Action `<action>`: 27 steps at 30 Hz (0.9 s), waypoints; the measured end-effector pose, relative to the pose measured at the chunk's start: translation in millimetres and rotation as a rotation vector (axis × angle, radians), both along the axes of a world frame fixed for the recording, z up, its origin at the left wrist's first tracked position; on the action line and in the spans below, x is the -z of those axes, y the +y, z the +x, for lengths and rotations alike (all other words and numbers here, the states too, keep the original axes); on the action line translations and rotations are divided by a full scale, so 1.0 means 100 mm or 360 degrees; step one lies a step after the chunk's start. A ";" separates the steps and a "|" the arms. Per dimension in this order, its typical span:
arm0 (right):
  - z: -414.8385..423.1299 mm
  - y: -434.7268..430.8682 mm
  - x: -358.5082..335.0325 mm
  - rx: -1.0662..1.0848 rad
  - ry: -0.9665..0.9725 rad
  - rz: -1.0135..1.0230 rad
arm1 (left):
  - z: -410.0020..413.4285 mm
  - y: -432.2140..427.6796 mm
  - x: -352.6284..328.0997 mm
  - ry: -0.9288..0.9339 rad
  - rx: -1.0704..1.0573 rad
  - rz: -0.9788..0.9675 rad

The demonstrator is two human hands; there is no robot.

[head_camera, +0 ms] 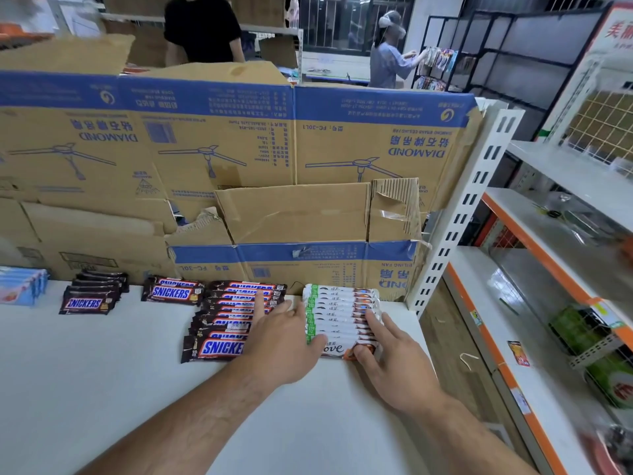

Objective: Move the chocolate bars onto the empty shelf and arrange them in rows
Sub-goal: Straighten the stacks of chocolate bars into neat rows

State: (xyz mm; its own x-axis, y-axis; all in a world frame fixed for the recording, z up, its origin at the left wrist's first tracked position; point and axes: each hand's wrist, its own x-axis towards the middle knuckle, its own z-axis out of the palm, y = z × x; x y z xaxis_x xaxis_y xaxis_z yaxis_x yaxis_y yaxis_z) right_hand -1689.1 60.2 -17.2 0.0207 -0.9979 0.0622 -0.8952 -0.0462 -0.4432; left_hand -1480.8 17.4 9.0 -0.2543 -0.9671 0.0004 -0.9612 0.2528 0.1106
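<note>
**Dove row (339, 311) flanked on the white shelf (102, 389)**

Far left of the Dove row lie blue packs (20, 286), then a short Snickers stack (90, 296), then a Snickers pair (171, 291). A long Snickers row (222, 320) sits just left of the Dove row. My left hand (284, 341) lies flat and spread, gripping nothing. Its forefinger rests on the long Snickers row and its thumb is against the Dove row's left ends. My right hand (394, 358), fingers straight and grasping nothing, presses the right ends. Cardboard boxes (239, 149) stand behind the Dove row.
</note>
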 end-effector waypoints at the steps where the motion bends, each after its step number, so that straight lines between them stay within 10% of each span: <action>1: 0.00 0.00 0.00 -0.0022 0.0011 -0.0024 | -0.01 0.00 0.01 -0.0006 0.0006 0.0002; 27: -0.02 -0.05 0.06 -0.0050 0.0065 -0.0112 | 0.00 -0.14 0.00 0.0059 0.0043 0.0203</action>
